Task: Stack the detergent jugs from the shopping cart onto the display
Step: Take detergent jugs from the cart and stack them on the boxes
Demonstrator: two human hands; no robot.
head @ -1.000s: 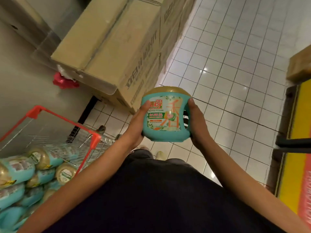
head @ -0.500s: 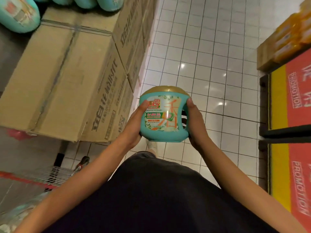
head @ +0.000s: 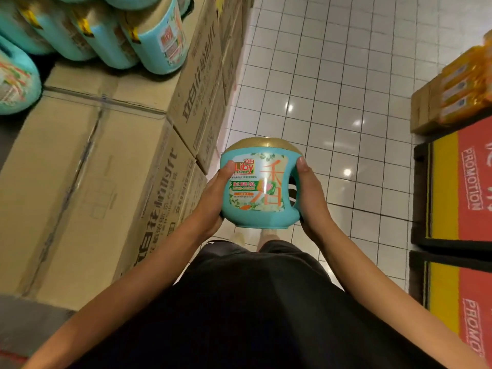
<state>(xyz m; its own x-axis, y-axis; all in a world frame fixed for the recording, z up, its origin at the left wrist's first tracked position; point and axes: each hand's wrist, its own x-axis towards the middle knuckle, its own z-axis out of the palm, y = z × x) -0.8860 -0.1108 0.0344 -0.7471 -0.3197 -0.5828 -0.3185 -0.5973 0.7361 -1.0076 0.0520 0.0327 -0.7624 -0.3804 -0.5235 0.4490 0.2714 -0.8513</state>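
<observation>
The detergent jug (head: pixel 257 187) is a squat, rounded teal tub with a domed gold lid, a moulded handle on its right side and a front label reading "Liby" beside large orange characters. It is held upright in the air before the person's body, above the white tiled floor (head: pixel 332 75).

The left hand (head: pixel 213 201) grips its left side, thumb on the label's edge. The right hand (head: pixel 310 198) grips the handle side, thumb pointing up. The fingers (head: pixel 303 169) of both hands are clamped on the jug, the rest hidden behind it.

To the left stand closed cardboard boxes (head: pixel 80 182), with more teal jugs (head: pixel 157 35) packed together along the far edge of their tops. To the right, a carton (head: pixel 426 107) holds yellow packs above red and yellow panels (head: pixel 471 187) reading "PROMOTION".
</observation>
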